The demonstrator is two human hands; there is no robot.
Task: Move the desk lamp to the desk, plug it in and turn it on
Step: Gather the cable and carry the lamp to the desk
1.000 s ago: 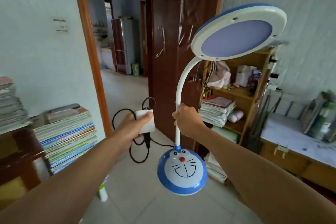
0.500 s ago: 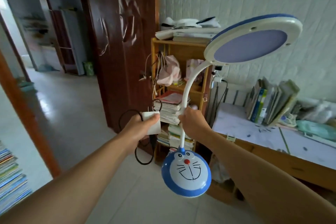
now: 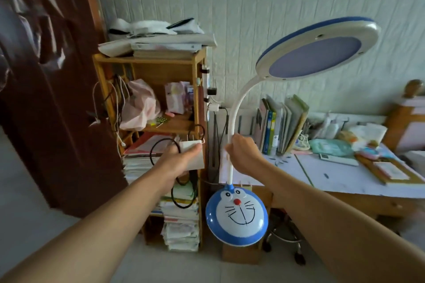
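Observation:
A desk lamp (image 3: pixel 236 216) hangs in the air in front of me, with a blue cartoon-cat base, a white bendy neck and a round blue-and-white head (image 3: pixel 317 50) at upper right. My right hand (image 3: pixel 243 154) grips the white neck just above the base. My left hand (image 3: pixel 181 163) holds the lamp's white power adapter (image 3: pixel 195 156), and the black cord (image 3: pixel 184 195) loops below it. The desk (image 3: pixel 345 177), covered in white paper, lies to the right behind the lamp.
A wooden shelf unit (image 3: pixel 151 122) packed with papers and bags stands straight ahead. A power strip with plugs (image 3: pixel 212 101) hangs on its right side. Upright books (image 3: pixel 280 126), a remote and clutter crowd the desk's back. A dark wooden door (image 3: pixel 46 76) is at left; a stool is under the desk.
My view has swung right, away from the doorway. The shelf and desk now fill the middle. Both hands keep the same hold on lamp and adapter, carried closer to the desk.

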